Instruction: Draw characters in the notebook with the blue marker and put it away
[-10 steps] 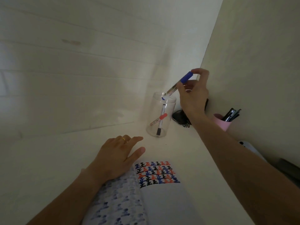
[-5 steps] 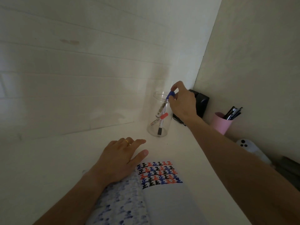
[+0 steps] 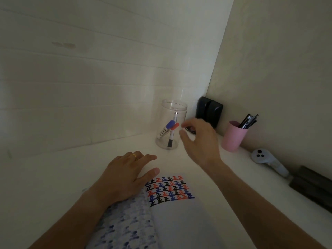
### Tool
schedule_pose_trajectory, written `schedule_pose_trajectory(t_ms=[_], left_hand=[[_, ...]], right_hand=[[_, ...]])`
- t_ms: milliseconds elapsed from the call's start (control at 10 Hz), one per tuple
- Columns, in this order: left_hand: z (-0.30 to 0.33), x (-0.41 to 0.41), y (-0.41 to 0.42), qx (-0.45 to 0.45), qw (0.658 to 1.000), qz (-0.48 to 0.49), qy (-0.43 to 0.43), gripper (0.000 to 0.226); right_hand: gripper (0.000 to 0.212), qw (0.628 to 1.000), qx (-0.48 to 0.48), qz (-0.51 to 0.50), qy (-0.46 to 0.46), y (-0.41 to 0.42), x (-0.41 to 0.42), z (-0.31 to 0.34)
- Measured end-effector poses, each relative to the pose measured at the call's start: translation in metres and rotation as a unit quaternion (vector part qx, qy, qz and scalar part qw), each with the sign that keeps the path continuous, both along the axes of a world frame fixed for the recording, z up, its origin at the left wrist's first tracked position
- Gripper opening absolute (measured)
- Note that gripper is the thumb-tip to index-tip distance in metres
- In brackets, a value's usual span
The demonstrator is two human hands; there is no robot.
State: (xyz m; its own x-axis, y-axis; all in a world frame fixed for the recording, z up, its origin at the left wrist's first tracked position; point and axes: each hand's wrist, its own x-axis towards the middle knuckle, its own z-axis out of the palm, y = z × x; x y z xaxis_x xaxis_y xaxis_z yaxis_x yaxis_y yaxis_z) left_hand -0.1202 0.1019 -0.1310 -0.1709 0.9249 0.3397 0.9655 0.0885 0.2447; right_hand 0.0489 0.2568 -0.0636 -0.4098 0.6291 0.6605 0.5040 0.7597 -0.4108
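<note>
The blue marker [image 3: 166,128] leans inside the clear plastic jar [image 3: 171,112], blue cap up, beside a red-capped marker [image 3: 174,126] and a black-tipped one [image 3: 170,142]. My right hand [image 3: 198,141] hovers just right of the jar, fingers apart and empty. My left hand [image 3: 125,175], a gold ring on one finger, lies flat on the left page of the open notebook [image 3: 172,212]. Rows of blue, red and black characters [image 3: 168,190] fill the top of the right page.
A pink cup [image 3: 232,139] with dark pens stands right of the jar. A black box [image 3: 209,110] sits in the wall corner. A white controller [image 3: 264,159] and a dark block [image 3: 312,187] lie along the right wall.
My right hand lowered the blue marker into the jar, let it go and drew back to the jar's right side. My left hand stayed on the notebook.
</note>
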Motion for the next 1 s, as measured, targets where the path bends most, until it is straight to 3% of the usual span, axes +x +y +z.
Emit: schedule_pose_trajectory(t_ms=[300, 500, 1000], left_hand=[[-0.003, 0.016, -0.006, -0.088, 0.996, -0.015, -0.011, 0.063], [-0.012, 0.013, -0.001, -0.097, 0.994, -0.018, 0.046, 0.068], [-0.005, 0.015, -0.002, -0.103, 0.993, -0.022, 0.052, 0.065]], right_hand=[[0.035, 0.979, -0.091, 0.018, -0.181, -0.052, 0.068, -0.07], [0.038, 0.968, -0.071, 0.023, -0.239, -0.048, 0.073, -0.093], [0.037, 0.97, -0.089, -0.005, -0.226, -0.048, 0.069, -0.088]])
